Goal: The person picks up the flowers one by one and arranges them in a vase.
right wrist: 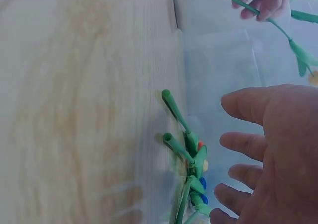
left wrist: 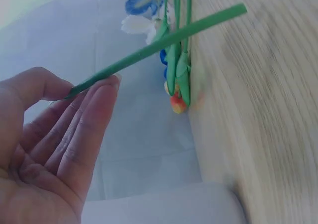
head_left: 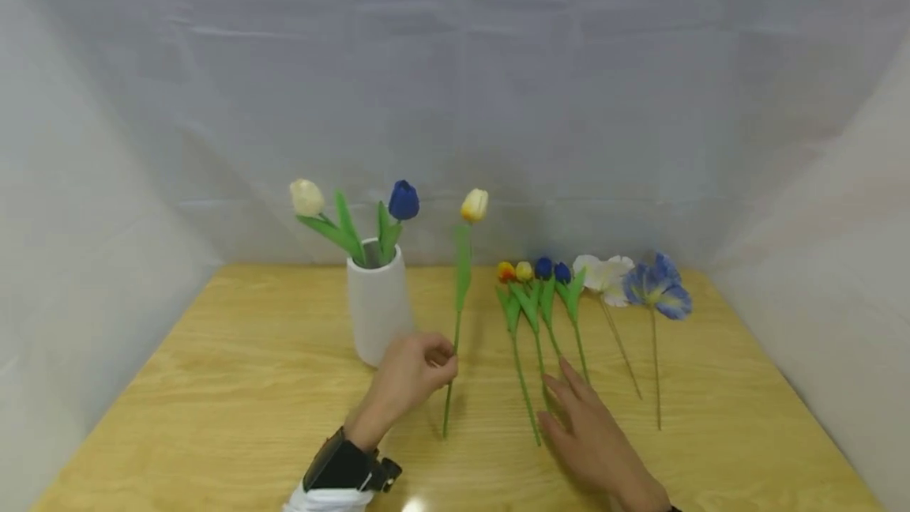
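Observation:
Between thumb and fingertips my left hand [head_left: 412,376] pinches the green stem of a white-and-yellow tulip [head_left: 475,205], held upright just right of the vase. In the left wrist view the stem [left wrist: 164,44] slants up from the fingertips. The white vase [head_left: 378,310] holds a cream tulip [head_left: 307,198] and a blue tulip [head_left: 404,201]. My right hand [head_left: 586,433] hovers with spread, fairly straight fingers over the lower stems of the tulips lying on the table. The right wrist view shows nothing gripped by that hand [right wrist: 268,149].
Lying in a row are an orange-red tulip [head_left: 505,272], a yellow tulip [head_left: 524,271] and two blue tulips [head_left: 543,268]. Farther right lie a white flower [head_left: 604,279] and a blue-violet flower [head_left: 657,288] on thin stems. Pale cloth [head_left: 455,101] encloses the wooden table [head_left: 235,385].

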